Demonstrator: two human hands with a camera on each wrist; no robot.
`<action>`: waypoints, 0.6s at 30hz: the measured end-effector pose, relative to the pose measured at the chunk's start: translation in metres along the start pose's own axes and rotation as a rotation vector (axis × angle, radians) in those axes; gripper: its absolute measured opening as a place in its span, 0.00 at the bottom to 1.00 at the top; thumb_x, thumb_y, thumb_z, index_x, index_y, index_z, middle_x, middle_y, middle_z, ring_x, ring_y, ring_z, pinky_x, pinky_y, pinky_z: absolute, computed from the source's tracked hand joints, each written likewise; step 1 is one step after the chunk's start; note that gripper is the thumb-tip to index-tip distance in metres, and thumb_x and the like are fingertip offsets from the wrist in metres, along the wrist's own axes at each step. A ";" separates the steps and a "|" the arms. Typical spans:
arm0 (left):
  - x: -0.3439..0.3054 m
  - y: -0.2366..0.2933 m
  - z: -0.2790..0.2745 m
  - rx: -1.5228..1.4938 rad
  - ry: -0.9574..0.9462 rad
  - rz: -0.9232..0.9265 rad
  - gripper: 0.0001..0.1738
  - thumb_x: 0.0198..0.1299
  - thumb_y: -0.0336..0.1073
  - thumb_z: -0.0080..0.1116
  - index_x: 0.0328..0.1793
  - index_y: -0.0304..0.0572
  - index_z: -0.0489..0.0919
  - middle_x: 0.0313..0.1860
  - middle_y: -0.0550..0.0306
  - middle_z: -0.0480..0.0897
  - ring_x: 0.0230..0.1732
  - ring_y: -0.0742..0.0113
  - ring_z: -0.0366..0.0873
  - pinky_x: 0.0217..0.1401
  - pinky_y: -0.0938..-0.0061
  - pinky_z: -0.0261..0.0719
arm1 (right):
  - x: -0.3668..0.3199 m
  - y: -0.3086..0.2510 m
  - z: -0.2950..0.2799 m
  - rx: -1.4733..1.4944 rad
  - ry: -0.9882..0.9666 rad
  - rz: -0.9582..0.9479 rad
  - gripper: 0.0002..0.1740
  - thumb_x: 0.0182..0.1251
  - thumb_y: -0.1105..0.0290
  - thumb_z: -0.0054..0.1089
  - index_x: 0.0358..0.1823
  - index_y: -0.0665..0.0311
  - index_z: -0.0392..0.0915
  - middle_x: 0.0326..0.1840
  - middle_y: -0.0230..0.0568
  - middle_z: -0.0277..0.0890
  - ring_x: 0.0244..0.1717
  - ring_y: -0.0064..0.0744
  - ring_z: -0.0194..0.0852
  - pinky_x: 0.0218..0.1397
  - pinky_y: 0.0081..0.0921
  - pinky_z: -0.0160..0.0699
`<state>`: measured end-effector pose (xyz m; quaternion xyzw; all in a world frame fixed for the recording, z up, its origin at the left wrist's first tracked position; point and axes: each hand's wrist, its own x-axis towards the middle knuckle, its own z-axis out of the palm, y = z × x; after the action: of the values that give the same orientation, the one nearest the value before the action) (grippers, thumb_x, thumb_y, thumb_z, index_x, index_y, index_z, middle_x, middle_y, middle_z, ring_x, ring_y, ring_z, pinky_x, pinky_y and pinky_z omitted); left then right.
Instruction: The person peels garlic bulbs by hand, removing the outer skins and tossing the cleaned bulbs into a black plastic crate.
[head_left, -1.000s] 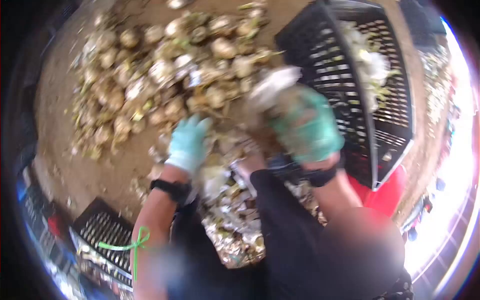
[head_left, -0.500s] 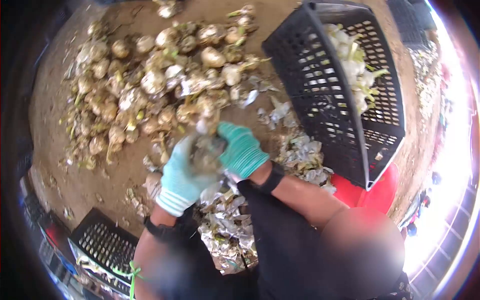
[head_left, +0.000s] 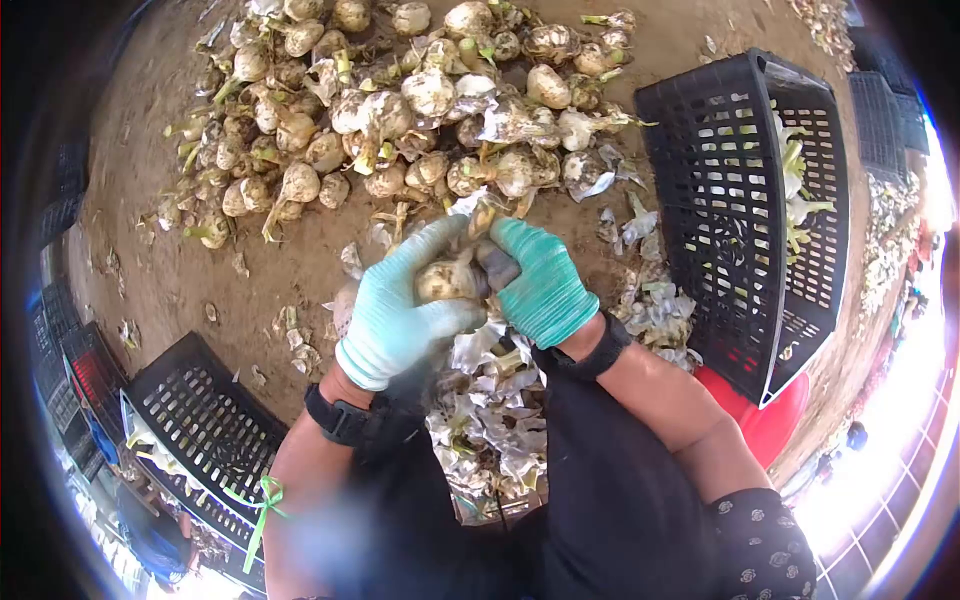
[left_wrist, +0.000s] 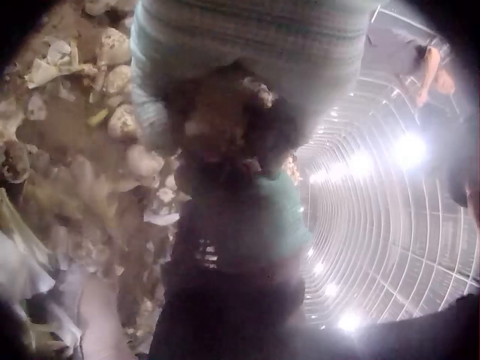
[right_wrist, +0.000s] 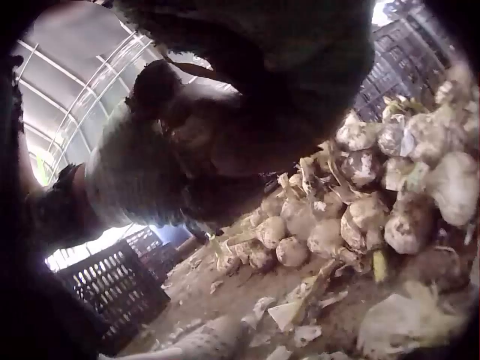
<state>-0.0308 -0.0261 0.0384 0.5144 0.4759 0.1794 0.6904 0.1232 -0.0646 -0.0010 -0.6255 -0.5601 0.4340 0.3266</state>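
In the head view my gloved left hand [head_left: 400, 310] grips a dirt-stained garlic bulb [head_left: 440, 283], thumb below and fingers above it. My gloved right hand [head_left: 545, 285] meets it from the right, with fingers curled at the bulb's stem side and a dirt-darkened thumb [head_left: 497, 265] pressed against it. In both wrist views the bulb is in shadow between the two gloves and mostly hidden. Just beyond the hands lies a heap of unpeeled garlic [head_left: 390, 115] with stems and roots on.
A black slatted crate [head_left: 710, 190] with pale, peeled garlic [head_left: 793, 190] stands at right, over a red seat [head_left: 755, 415]. Another black crate [head_left: 205, 410] is at left. Shed skins [head_left: 490, 420] pile between the legs, and more skins [head_left: 655, 320] lie beside the right crate.
My right hand has come from beside the right crate, where it held something pale and blurred, to my left hand. The left hand has drawn back from the heap with a bulb.
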 end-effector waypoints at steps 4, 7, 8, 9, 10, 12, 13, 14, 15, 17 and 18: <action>-0.004 -0.001 -0.013 -0.001 -0.029 0.031 0.40 0.33 0.27 0.63 0.59 0.34 0.64 0.50 0.53 0.72 0.48 0.71 0.69 0.53 0.78 0.67 | -0.001 -0.006 -0.001 0.230 -0.038 0.098 0.12 0.49 0.79 0.50 0.37 0.71 0.73 0.26 0.48 0.73 0.25 0.37 0.72 0.30 0.27 0.70; -0.003 -0.010 -0.018 0.006 0.005 0.072 0.42 0.33 0.26 0.62 0.61 0.34 0.60 0.49 0.52 0.72 0.48 0.70 0.70 0.52 0.77 0.68 | 0.011 -0.016 -0.001 0.390 -0.131 0.167 0.12 0.48 0.79 0.51 0.37 0.73 0.72 0.25 0.48 0.73 0.25 0.29 0.71 0.30 0.24 0.69; -0.003 -0.014 -0.019 0.048 0.041 0.123 0.44 0.33 0.25 0.61 0.63 0.35 0.58 0.49 0.52 0.72 0.47 0.68 0.71 0.50 0.76 0.69 | 0.012 -0.014 0.001 0.246 -0.172 0.133 0.12 0.46 0.80 0.51 0.36 0.74 0.72 0.24 0.49 0.72 0.24 0.29 0.70 0.28 0.23 0.68; -0.005 -0.010 -0.019 0.046 0.041 0.123 0.44 0.33 0.25 0.61 0.63 0.35 0.58 0.49 0.52 0.72 0.47 0.68 0.71 0.50 0.76 0.69 | 0.014 -0.016 0.000 0.244 -0.173 0.134 0.12 0.46 0.80 0.51 0.36 0.74 0.72 0.24 0.49 0.72 0.24 0.29 0.70 0.28 0.23 0.68; -0.007 -0.004 -0.017 -0.160 0.035 0.059 0.44 0.33 0.24 0.59 0.63 0.36 0.56 0.49 0.50 0.72 0.46 0.65 0.72 0.48 0.73 0.71 | 0.016 -0.020 0.000 0.212 -0.180 0.169 0.12 0.45 0.79 0.52 0.34 0.73 0.72 0.23 0.49 0.71 0.24 0.31 0.70 0.28 0.25 0.68; -0.011 -0.013 -0.026 -0.681 -0.041 -0.107 0.45 0.37 0.28 0.61 0.65 0.37 0.51 0.49 0.46 0.71 0.41 0.57 0.74 0.41 0.66 0.75 | 0.019 -0.020 0.003 0.220 -0.159 0.110 0.08 0.44 0.79 0.53 0.29 0.72 0.73 0.22 0.49 0.69 0.23 0.41 0.69 0.27 0.27 0.68; -0.012 -0.020 -0.031 -0.681 -0.036 -0.106 0.45 0.37 0.28 0.61 0.65 0.37 0.51 0.49 0.46 0.71 0.41 0.57 0.74 0.41 0.66 0.75 | 0.020 -0.021 0.006 0.222 -0.164 0.107 0.08 0.44 0.79 0.53 0.29 0.72 0.73 0.22 0.49 0.69 0.23 0.41 0.69 0.27 0.27 0.68; -0.013 -0.026 -0.035 -1.011 -0.047 -0.157 0.41 0.38 0.31 0.57 0.63 0.36 0.54 0.50 0.42 0.69 0.46 0.53 0.72 0.47 0.64 0.73 | 0.020 -0.023 0.010 0.212 -0.074 -0.026 0.08 0.44 0.79 0.52 0.29 0.72 0.73 0.22 0.49 0.69 0.23 0.43 0.68 0.27 0.28 0.68; -0.015 -0.028 -0.037 -1.342 -0.059 -0.206 0.38 0.40 0.34 0.54 0.62 0.34 0.57 0.52 0.39 0.68 0.51 0.49 0.69 0.53 0.63 0.71 | 0.021 -0.025 0.013 0.201 0.016 -0.160 0.07 0.45 0.79 0.52 0.29 0.71 0.73 0.22 0.49 0.68 0.23 0.45 0.67 0.27 0.29 0.68; -0.009 -0.022 -0.036 -1.316 -0.195 -0.158 0.38 0.44 0.44 0.53 0.62 0.35 0.57 0.51 0.40 0.68 0.49 0.48 0.70 0.50 0.60 0.73 | 0.023 -0.029 0.013 0.079 0.073 -0.331 0.09 0.45 0.81 0.50 0.31 0.71 0.73 0.22 0.50 0.67 0.24 0.48 0.67 0.27 0.29 0.67; -0.008 -0.022 -0.034 -1.084 -0.030 -0.134 0.39 0.44 0.43 0.56 0.62 0.35 0.56 0.51 0.43 0.68 0.48 0.50 0.70 0.51 0.62 0.72 | 0.023 -0.029 0.016 0.085 0.058 -0.125 0.09 0.45 0.80 0.50 0.31 0.71 0.73 0.22 0.50 0.67 0.24 0.47 0.67 0.27 0.30 0.67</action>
<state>-0.0689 -0.0228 0.0224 0.0558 0.3370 0.3472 0.8733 0.0964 -0.0385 0.0146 -0.5873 -0.5693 0.4179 0.3954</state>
